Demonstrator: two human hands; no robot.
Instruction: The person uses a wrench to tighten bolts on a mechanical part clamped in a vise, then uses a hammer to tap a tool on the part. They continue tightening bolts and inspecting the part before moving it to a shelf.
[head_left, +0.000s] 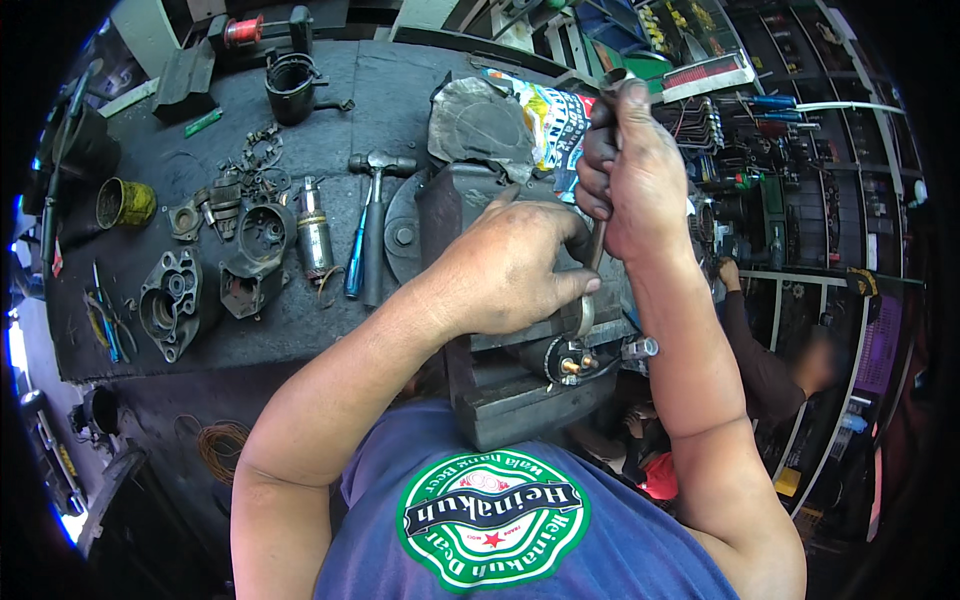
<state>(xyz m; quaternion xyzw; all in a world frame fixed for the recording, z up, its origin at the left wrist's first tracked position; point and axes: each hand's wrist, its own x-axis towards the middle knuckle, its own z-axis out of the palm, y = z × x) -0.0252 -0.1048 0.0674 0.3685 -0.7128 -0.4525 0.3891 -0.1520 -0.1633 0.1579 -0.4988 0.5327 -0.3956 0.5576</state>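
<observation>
The wrench (598,243), at the solenoid's (545,357) 1 o'clock, was clenched in the right hand (640,170) and pinched lower by the left hand (510,265); judged rigid, hefty, possibly grease-slick, best gripped at its upper end.

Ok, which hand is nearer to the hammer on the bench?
The left. The left hand is to the right of the hammer, by the lower part of the wrench; the right hand is farther right, gripping the wrench higher up.

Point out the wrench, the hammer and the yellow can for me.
Wrench (599,243), head view, on its shaft.
Hammer (375,226), head view, on its handle.
Yellow can (139,204), head view, on its outer wall.
</observation>
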